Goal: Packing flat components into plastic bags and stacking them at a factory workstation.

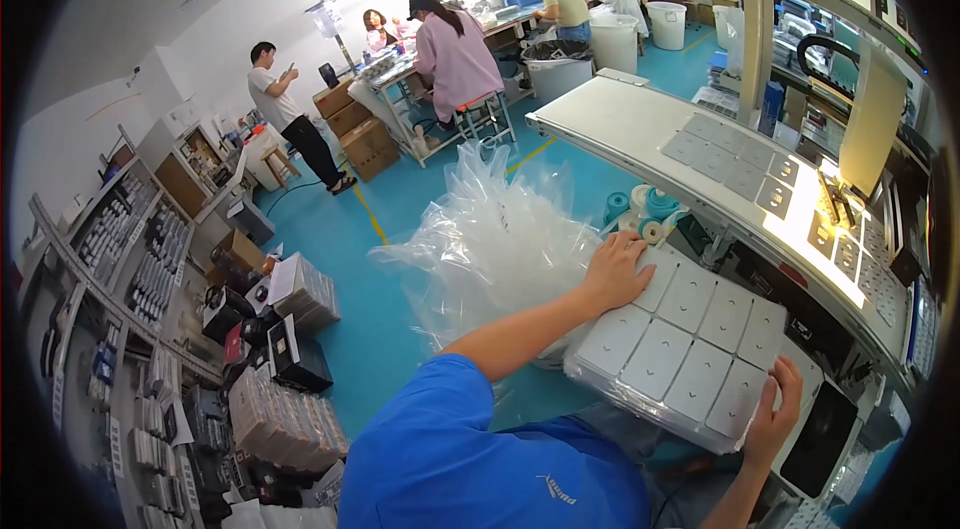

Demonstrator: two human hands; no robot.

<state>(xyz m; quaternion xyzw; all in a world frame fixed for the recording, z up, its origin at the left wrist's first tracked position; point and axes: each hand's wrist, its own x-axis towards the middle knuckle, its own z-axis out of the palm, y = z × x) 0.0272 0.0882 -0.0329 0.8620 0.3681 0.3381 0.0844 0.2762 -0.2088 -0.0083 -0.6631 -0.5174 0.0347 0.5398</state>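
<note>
A thick stack of flat sheets (690, 339), each marked off into several light grey rounded rectangles, lies tilted in front of me. Clear plastic shows along its near edge. My left hand (615, 274) grips the stack's far left corner, thumb and fingers apart over the edge. At the right edge my right hand (778, 414) holds on, with fingertips on the top sheet and the rest of its grip partly hidden. A big heap of clear plastic bags (495, 254) stands just left of the stack, beside my left forearm. What supports the stack is hidden.
A conveyor-like machine (640, 119) runs along the right, carrying similar grey sheets (735, 154) under a bright light. Teal and white rolls (645, 209) sit below it. A dark flat screen (818, 439) is near my right hand. Shelves and boxes (285, 419) line the left; people work behind.
</note>
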